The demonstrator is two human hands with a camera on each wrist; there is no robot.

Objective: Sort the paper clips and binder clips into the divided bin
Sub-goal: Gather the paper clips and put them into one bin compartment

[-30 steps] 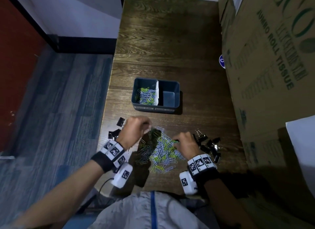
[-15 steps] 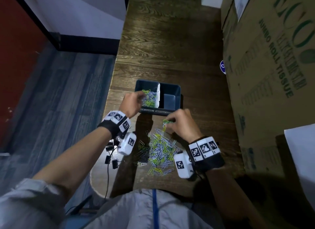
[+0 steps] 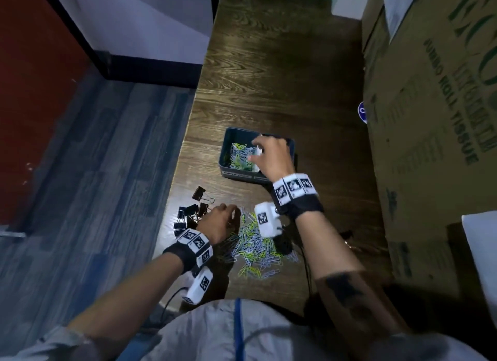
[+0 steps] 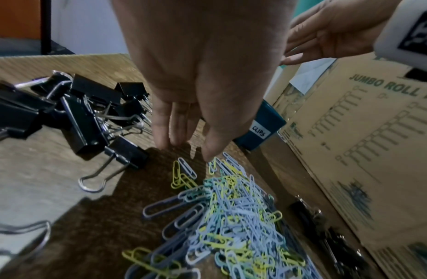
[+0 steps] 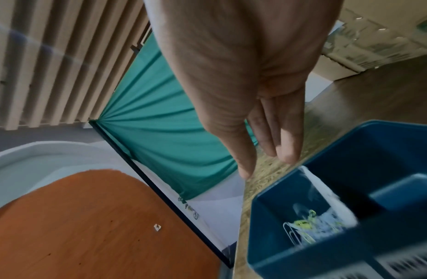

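The dark blue divided bin point(image 3: 225, 148) stands on the wooden table; its left compartment holds coloured paper clips point(image 3: 238, 156), and its right compartment is hidden by my hand in the head view. My right hand point(image 3: 255, 150) hovers over the left compartment with straight fingers and nothing in it point(image 5: 267, 164); blurred clips point(image 5: 310, 228) lie below in the bin point(image 5: 267, 236). My left hand point(image 3: 231, 212) is down at the far edge of the loose paper clip pile point(image 3: 255, 253), fingers straight, tips at the table point(image 4: 188, 149), holding nothing. Black binder clips point(image 4: 81, 113) lie just left of it.
A big cardboard box point(image 3: 430, 118) walls off the table's right side. More black binder clips point(image 4: 326, 236) lie between the pile and the box. The table's left edge point(image 3: 172, 199) runs close to the left binder clips point(image 3: 191, 212). Bare wood lies beyond the bin.
My left hand came back from the bin to the pile's far edge. My right hand carried clips from the pile to over the left compartment and opened.
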